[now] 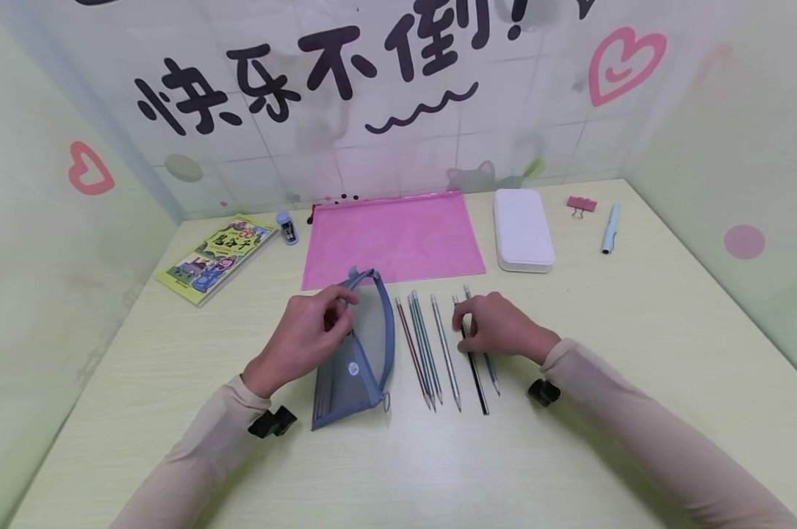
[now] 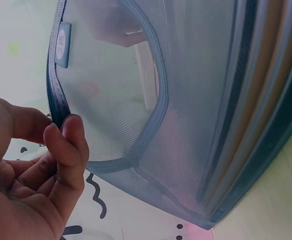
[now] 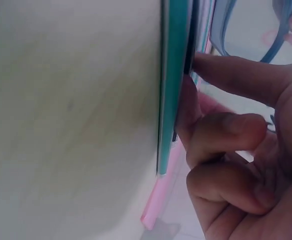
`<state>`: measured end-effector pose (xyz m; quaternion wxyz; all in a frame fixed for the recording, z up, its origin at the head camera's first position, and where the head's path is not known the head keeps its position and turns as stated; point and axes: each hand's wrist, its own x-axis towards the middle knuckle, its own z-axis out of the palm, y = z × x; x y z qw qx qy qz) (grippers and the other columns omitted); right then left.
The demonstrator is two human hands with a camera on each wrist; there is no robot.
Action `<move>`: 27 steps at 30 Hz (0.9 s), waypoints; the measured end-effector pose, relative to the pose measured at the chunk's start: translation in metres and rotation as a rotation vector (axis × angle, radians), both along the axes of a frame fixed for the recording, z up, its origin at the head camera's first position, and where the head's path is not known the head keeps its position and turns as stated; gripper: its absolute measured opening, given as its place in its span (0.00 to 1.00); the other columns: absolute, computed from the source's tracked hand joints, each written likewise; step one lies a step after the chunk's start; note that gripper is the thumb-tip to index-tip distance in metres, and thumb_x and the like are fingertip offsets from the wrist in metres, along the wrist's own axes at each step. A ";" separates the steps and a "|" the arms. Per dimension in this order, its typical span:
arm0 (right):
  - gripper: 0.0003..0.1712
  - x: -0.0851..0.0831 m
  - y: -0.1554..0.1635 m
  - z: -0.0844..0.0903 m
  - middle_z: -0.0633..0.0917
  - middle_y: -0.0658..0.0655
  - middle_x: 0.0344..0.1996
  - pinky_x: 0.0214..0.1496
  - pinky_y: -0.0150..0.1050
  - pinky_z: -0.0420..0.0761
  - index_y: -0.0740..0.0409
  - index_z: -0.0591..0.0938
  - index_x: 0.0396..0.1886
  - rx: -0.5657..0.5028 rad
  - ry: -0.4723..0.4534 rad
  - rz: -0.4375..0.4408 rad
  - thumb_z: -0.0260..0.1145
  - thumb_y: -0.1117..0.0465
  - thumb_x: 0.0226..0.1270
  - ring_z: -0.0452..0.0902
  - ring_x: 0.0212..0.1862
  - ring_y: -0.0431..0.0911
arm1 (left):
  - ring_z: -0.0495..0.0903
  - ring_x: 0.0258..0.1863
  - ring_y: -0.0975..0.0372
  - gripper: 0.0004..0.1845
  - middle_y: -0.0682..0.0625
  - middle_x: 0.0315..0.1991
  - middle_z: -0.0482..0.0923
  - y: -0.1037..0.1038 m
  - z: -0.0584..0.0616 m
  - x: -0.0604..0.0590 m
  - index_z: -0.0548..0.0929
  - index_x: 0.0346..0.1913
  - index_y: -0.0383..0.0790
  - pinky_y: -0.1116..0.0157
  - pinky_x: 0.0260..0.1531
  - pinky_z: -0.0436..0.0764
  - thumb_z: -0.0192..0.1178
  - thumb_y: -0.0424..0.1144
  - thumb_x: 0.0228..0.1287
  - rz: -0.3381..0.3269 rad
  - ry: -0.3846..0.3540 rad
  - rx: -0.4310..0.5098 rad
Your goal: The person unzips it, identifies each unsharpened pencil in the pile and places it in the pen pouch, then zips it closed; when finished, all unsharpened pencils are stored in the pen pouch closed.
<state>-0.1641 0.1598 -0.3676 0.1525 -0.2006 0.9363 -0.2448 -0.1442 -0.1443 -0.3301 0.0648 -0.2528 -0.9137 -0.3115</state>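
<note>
Pale wood-grain table (image 1: 636, 353), walled booth with printed lettering behind. Pink zip folder (image 1: 394, 239) lies flat at the back, contents not visible; white case (image 1: 522, 229) beside it, closed. Grey-blue mesh pencil pouch (image 1: 361, 345) sits centre-left, mouth held open, looks empty through the mesh (left wrist view). Left hand (image 1: 308, 334) pinches the pouch's rim (image 2: 56, 102) between thumb and forefinger. Row of pencils (image 1: 431, 353) lies just right of the pouch. Right hand (image 1: 500, 327), fingers curled, pinches a black pencil (image 1: 475, 375) in that row.
</note>
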 end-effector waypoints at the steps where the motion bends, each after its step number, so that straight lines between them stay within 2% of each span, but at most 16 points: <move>1: 0.10 0.002 -0.001 0.001 0.85 0.51 0.22 0.30 0.33 0.76 0.55 0.85 0.37 0.001 0.005 -0.002 0.75 0.63 0.55 0.78 0.25 0.40 | 0.73 0.20 0.67 0.10 0.53 0.21 0.79 0.000 0.000 0.000 0.83 0.46 0.35 0.72 0.23 0.74 0.55 0.30 0.66 0.001 0.000 -0.001; 4: 0.10 0.005 -0.005 0.001 0.84 0.52 0.21 0.28 0.33 0.74 0.57 0.84 0.35 -0.006 0.018 -0.005 0.74 0.66 0.53 0.77 0.23 0.40 | 0.72 0.20 0.67 0.10 0.53 0.21 0.79 0.000 0.002 0.000 0.83 0.47 0.35 0.72 0.22 0.74 0.55 0.30 0.66 0.006 -0.006 0.000; 9: 0.10 0.005 -0.008 0.002 0.81 0.52 0.18 0.26 0.33 0.72 0.56 0.84 0.35 -0.024 -0.025 -0.031 0.71 0.70 0.51 0.73 0.20 0.41 | 0.72 0.19 0.67 0.10 0.53 0.21 0.78 0.000 0.001 0.000 0.83 0.46 0.35 0.72 0.22 0.74 0.55 0.30 0.66 0.003 -0.013 0.004; 13: 0.11 0.001 -0.008 0.004 0.84 0.52 0.22 0.27 0.34 0.75 0.54 0.85 0.35 -0.058 -0.064 -0.040 0.71 0.69 0.51 0.77 0.22 0.41 | 0.72 0.19 0.68 0.10 0.53 0.21 0.79 0.001 0.000 0.000 0.83 0.46 0.35 0.72 0.22 0.74 0.55 0.30 0.66 -0.004 -0.003 0.008; 18: 0.11 -0.004 -0.011 0.010 0.87 0.52 0.22 0.32 0.35 0.76 0.55 0.86 0.40 -0.170 -0.088 -0.052 0.71 0.66 0.55 0.80 0.25 0.41 | 0.73 0.19 0.68 0.10 0.53 0.21 0.79 0.002 0.000 0.001 0.83 0.46 0.35 0.72 0.22 0.75 0.55 0.30 0.66 -0.007 0.000 0.011; 27: 0.15 -0.013 -0.042 0.015 0.90 0.56 0.26 0.30 0.36 0.72 0.58 0.84 0.46 -0.454 -0.109 -0.114 0.71 0.65 0.57 0.87 0.32 0.50 | 0.74 0.20 0.67 0.09 0.53 0.22 0.80 0.005 0.000 0.002 0.83 0.47 0.35 0.72 0.22 0.76 0.56 0.30 0.66 0.005 -0.024 0.005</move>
